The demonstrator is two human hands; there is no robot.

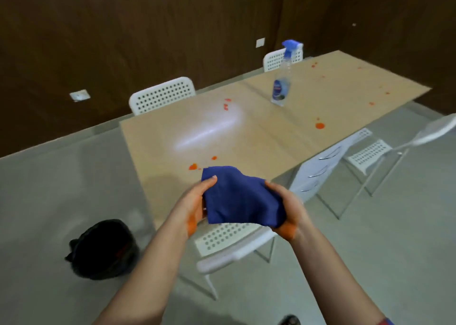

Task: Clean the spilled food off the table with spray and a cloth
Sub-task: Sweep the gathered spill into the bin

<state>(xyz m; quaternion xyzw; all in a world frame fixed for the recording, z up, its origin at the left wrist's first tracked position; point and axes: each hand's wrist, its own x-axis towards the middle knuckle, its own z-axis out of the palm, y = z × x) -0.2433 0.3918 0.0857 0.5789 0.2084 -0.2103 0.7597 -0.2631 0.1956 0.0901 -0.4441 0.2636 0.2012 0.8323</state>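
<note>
Currently I am holding the cloth between both hands over the worktop's near edge: left hand pinching its left side, right hand curling round its right. The spray is standing upright mid-worktop, well apart. Orange spills are dotting the worktop, two just beyond the cloth.

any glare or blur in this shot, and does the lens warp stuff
Head view: a white glare streak lies across the middle of the table; the spray bottle and the far orange spills look soft; the chair at the right edge is stretched and blurred; the blue cloth up close is fairly sharp.
</note>
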